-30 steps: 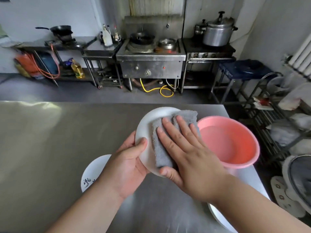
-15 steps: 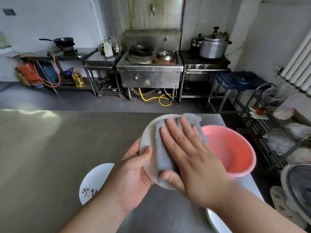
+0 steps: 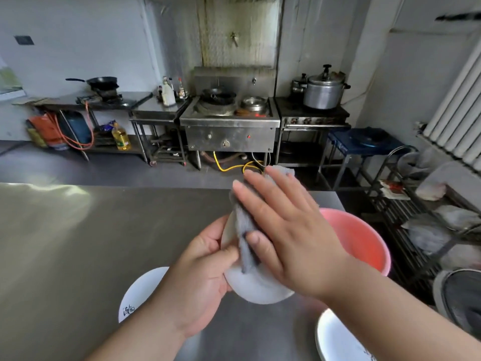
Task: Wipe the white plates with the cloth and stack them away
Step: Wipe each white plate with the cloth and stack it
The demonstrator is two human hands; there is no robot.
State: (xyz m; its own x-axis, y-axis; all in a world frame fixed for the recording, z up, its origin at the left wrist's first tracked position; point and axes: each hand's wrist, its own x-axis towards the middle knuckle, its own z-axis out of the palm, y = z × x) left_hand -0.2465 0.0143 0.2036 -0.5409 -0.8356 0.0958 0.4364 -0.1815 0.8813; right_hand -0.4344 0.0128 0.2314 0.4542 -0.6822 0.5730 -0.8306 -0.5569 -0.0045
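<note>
Stainless-steel table (image 3: pixel 78 243) filled the lower frame, carrying a round pink plastic basin (image 3: pixel 364 246) at centre right, one flat white plate (image 3: pixel 140 290) at lower left and another plate (image 3: pixel 335 340) at lower right. At centre, the left hand (image 3: pixel 197 277) gripped a tilted round white ceramic plate (image 3: pixel 255 287) by its rim, thumb curled over, while the right hand (image 3: pixel 294 235) pressed a folded grey cloth (image 3: pixel 244 225) on it, fingers (image 3: pixel 257 204) straight and slightly apart. Held by one edge, it might slip under wiping pressure and drop.

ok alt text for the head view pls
The left hand holds a white plate while the right hand presses a grey cloth on it over a steel table. Two more plates and a pink basin sit on the table.
</note>
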